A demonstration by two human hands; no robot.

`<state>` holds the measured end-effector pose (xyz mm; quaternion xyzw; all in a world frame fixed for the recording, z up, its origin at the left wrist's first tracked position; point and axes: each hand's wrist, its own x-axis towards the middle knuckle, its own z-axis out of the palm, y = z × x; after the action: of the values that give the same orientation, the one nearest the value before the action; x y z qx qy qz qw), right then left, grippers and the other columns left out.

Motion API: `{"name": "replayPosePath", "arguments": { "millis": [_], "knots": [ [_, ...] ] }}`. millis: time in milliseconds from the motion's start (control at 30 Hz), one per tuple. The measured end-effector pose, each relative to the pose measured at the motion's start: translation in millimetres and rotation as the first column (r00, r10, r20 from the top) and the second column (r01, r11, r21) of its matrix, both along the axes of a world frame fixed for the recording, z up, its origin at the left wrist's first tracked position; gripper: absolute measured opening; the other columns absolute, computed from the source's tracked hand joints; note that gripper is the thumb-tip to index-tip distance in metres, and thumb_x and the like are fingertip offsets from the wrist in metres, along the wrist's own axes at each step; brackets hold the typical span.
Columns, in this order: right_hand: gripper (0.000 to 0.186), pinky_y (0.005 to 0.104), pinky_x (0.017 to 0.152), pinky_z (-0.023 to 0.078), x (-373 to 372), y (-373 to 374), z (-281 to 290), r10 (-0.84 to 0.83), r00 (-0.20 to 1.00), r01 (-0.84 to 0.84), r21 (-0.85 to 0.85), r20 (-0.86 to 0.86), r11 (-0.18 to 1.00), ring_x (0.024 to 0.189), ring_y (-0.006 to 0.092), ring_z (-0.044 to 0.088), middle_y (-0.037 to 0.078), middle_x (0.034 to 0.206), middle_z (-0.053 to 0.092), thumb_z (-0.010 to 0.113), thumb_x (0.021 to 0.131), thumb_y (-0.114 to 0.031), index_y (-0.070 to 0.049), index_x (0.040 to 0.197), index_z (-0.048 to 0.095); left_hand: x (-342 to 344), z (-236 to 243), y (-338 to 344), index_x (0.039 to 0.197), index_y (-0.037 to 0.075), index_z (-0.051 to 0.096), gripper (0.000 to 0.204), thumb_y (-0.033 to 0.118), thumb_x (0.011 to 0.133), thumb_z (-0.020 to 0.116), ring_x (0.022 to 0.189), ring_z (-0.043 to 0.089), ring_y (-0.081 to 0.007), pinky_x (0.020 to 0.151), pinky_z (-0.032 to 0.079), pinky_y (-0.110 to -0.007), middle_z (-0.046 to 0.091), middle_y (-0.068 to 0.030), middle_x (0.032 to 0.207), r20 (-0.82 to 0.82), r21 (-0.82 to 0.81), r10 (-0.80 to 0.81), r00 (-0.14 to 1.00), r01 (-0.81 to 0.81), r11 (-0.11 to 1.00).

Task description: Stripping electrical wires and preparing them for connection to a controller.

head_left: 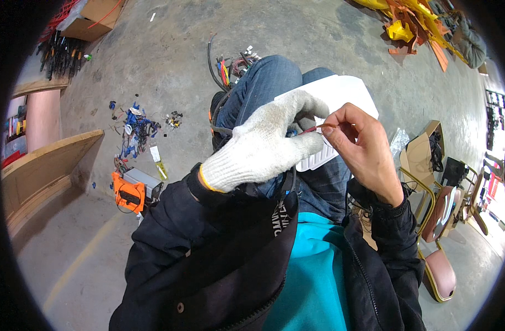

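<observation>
My left hand (262, 139), in a white knit glove, is closed with its thumb and fingers around a thin red wire (314, 128). My bare right hand (364, 150) pinches the other end of this wire between thumb and fingertips, close to the glove. Just behind the glove's fingers a small blue bit shows, mostly hidden. A white plastic piece (349, 95) with ribbed slots at its lower side lies across my jeans under both hands. A thick dark cable (221, 130) runs beside my left knee toward the glove.
Bundled coloured wires (238, 67) lie beyond my knees. Blue scraps (135, 131) and an orange tool (128, 193) are on the floor at left, near a wooden board (48, 165). Right stand an open carton (423, 154) and a chair (441, 273); yellow-orange scraps (409, 27) lie far right.
</observation>
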<state>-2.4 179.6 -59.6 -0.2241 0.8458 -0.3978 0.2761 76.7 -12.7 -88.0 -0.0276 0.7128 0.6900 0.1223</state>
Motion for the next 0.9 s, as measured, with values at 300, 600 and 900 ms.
{"name": "replayPosePath", "arguments": {
  "millis": [300,600,900],
  "knots": [
    [0.016,0.0239,0.062,0.043,0.5,-0.5,-2.7,-0.078,0.965,0.099,-0.073,0.249,0.992,0.071,0.0049,0.053,-0.001,0.079,0.065,0.071,0.095,-0.013,0.002,0.093,0.069,2.1,-1.6,5.9,0.117,0.002,0.064,0.028,0.009,0.091,0.072,0.097,0.064,-0.0118,0.086,0.053,-0.029,0.068,-0.0046,0.105,0.014,0.092,0.097,0.995,-0.098,0.991],
    [0.010,0.0290,0.066,0.046,4.6,-1.4,-3.8,-0.021,0.999,0.019,-0.076,-0.024,0.997,0.073,0.0139,0.056,0.005,0.083,0.065,0.071,0.091,-0.009,0.000,0.095,0.070,6.5,-10.9,12.9,0.105,0.002,0.069,0.020,0.013,0.089,0.076,0.085,0.064,-0.0106,0.078,0.053,-0.028,0.070,-0.0044,0.094,-0.002,-0.065,0.268,0.964,-0.267,0.961],
    [0.007,0.0357,0.070,0.046,5.8,-6.3,-2.5,0.036,0.985,-0.055,-0.111,-0.171,0.992,0.085,0.0241,0.059,0.008,0.084,0.062,0.071,0.087,-0.008,-0.002,0.089,0.067,8.2,-15.8,13.5,0.113,0.005,0.064,0.022,0.008,0.093,0.072,0.089,0.059,-0.0083,0.080,0.051,-0.027,0.067,-0.0009,0.101,0.053,0.232,0.269,0.962,-0.274,0.933]
  ]
}}
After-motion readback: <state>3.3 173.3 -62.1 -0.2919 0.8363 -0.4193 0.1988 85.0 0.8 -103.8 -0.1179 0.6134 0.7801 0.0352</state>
